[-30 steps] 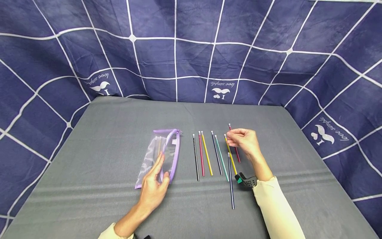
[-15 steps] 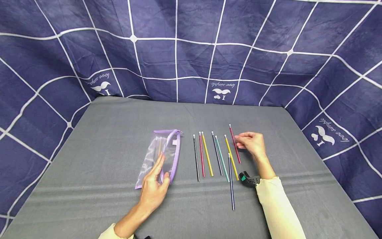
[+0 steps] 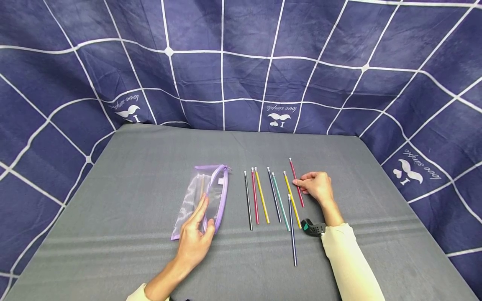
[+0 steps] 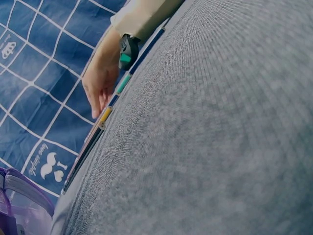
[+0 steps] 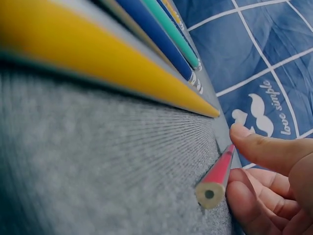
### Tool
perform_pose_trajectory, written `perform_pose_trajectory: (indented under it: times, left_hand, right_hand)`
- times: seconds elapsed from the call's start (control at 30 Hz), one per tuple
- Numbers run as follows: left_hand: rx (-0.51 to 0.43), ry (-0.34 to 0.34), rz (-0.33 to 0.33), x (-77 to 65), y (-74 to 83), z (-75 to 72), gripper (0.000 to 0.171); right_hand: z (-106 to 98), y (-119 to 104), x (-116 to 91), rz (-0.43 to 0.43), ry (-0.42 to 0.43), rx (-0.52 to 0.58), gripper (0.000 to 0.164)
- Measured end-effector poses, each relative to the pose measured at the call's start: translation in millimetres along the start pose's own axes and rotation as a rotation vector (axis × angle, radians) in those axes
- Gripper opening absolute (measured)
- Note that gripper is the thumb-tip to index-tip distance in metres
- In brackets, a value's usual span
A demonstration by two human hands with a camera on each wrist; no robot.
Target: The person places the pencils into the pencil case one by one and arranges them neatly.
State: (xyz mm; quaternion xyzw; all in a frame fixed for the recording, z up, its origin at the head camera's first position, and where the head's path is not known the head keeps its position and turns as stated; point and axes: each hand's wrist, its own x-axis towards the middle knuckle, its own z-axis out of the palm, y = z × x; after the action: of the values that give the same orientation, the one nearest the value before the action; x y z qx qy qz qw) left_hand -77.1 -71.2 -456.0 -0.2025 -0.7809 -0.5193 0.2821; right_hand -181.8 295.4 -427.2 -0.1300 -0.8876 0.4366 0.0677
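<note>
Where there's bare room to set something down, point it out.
Free: the table left of the pouch; a narrow strip between pouch and black pencil; the band from the pencils back to the curtain; right of the right sleeve. Crowded: the pencils, with the right hand at the rightmost red pencil; the pouch, under the left hand.

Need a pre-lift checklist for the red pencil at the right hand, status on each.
1. Right hand at red pencil: ok.
2. Pinch closed round it: cannot tell.
3. Nothing lying across it: ok; nearest yellow pencil is beside it, apart.
4. Left hand resting on pouch: ok.
5. Pouch mouth open: ok.
6. Loose pencils evenly lined up: not ok; one dark blue pencil sits out of line.
</note>
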Motion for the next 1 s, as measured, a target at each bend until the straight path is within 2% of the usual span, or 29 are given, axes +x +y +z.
perform_pose_trajectory:
  times: [0.17,0.47,1.0]
  left_hand:
    - [-0.004,-0.001,-0.002,-1.1,-0.1,-0.2,0.061]
    - [0.011,-0.006,-0.018,0.5,1.7,-1.1,0.06]
    - [0.009,-0.005,-0.008,1.1,1.4,0.3,0.06]
  right_hand:
    - [0.1,-1.3,-0.5,0.002,-0.039,-0.016,0.035]
    - [-1.2,-5.8,2.0,0.015,-0.114,-0.042,0.023]
    - [-1.8,-1.7,5.0,0.04,-0.122,-0.023,0.02]
